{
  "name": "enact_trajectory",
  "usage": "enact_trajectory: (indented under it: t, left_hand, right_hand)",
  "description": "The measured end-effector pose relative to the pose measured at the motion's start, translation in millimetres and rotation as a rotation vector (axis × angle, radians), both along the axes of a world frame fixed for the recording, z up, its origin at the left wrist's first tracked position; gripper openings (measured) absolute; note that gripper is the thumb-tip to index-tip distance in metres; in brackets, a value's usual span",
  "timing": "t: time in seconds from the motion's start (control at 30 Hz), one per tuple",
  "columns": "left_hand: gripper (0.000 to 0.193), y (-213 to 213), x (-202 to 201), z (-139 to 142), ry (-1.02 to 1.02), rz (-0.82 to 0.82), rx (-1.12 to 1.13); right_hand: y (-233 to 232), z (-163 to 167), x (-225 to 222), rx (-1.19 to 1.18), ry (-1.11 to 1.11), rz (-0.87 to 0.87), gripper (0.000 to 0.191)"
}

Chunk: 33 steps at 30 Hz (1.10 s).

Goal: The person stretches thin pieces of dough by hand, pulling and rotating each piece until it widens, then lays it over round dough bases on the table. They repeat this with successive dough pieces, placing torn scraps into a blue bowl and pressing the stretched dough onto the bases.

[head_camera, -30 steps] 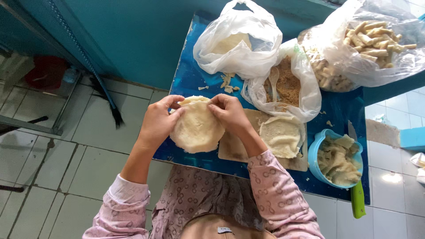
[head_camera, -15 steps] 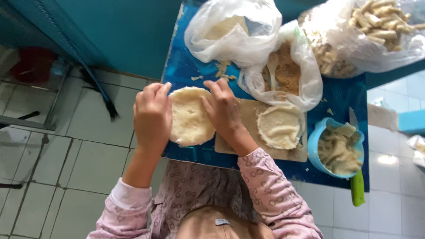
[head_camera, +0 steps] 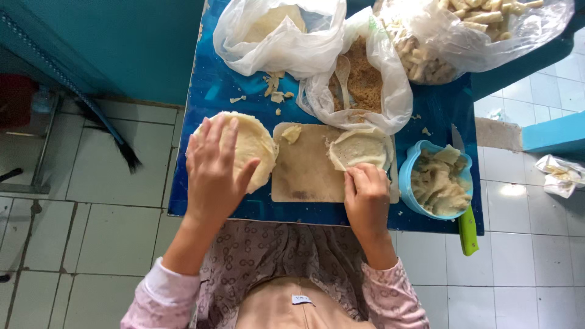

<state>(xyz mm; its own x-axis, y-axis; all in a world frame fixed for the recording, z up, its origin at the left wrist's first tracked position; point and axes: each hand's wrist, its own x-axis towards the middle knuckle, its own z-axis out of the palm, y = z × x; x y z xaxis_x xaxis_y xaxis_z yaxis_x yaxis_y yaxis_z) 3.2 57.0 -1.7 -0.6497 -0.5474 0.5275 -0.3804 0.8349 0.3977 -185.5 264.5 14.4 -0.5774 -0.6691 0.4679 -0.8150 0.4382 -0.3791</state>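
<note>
My left hand (head_camera: 213,167) lies flat with spread fingers on a stack of round pale wrapper sheets (head_camera: 253,146) at the left of the blue table (head_camera: 213,91). My right hand (head_camera: 365,192) pinches the near edge of a folded wrapper (head_camera: 361,148) lying on the right part of a beige cutting board (head_camera: 308,164). A small scrap of wrapper (head_camera: 291,134) sits at the board's far left corner.
A blue bowl of wrapper scraps (head_camera: 439,180) stands right of the board, with a green-handled knife (head_camera: 466,222) beside it. Behind are a bag of dough (head_camera: 274,30), a bag of brown crumbs with a spoon (head_camera: 362,79) and a bag of rolled pieces (head_camera: 463,30). Tiled floor lies around.
Both hands held the wrapper stack together; now my right hand has moved right to the folded wrapper on the board, and my left hand rests flat on the stack.
</note>
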Motion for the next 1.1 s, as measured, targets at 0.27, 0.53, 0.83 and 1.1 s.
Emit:
enact_trajectory:
  t: [0.27, 0.53, 0.83, 1.1]
  left_hand:
    - [0.051, 80, -29, -9, 0.618, -0.347, 2.046]
    - [0.039, 77, -14, 16, 0.731, -0.337, 1.874]
    - [0.029, 36, 13, 31, 0.427, -0.187, 1.323]
    - [0.018, 2, 20, 30, 0.541, 0.065, 1.117]
  right_hand:
    - [-3, 31, 54, -0.129, -0.100, 0.408, 0.022]
    - [10, 20, 54, -0.440, -0.754, 0.145, 0.039]
    - [-41, -10, 22, -0.476, -1.770, 0.513, 0.020]
    - [-118, 7, 13, -0.197, -1.325, 0.458, 0.018]
